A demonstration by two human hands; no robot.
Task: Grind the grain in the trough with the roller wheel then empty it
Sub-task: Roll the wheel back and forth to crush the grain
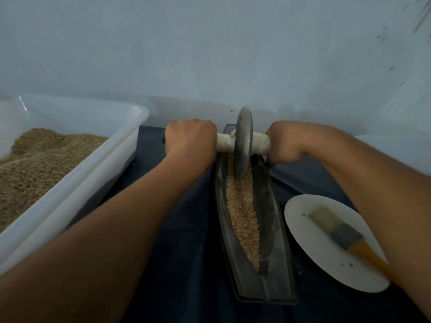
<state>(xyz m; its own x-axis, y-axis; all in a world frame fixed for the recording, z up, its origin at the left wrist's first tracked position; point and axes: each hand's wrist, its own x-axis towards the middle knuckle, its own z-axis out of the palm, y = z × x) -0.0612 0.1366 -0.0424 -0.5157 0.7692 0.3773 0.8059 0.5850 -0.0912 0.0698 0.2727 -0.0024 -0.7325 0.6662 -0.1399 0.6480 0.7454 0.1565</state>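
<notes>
Lengthwise trough [268,206] pointing away, wheel [243,141] upright.

One trough [265,197], one plate [310,257], one brush [338,231].

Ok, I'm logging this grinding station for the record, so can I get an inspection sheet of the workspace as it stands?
Surface: dark blue table top, small pale specks on it.
Job's things: long metal trough holding tan grain; roller wheel stands upright in the grain at the trough's far end, on a pale wrapped axle.
Clutter: white plate right of the trough, with a pastry brush lying on it; large white tub at left with ground brown meal.
Grippers: left hand and right hand each grip an axle end.
Cables: nothing seen.
Surroundings: pale bluish wall, scuffed at right.
</notes>
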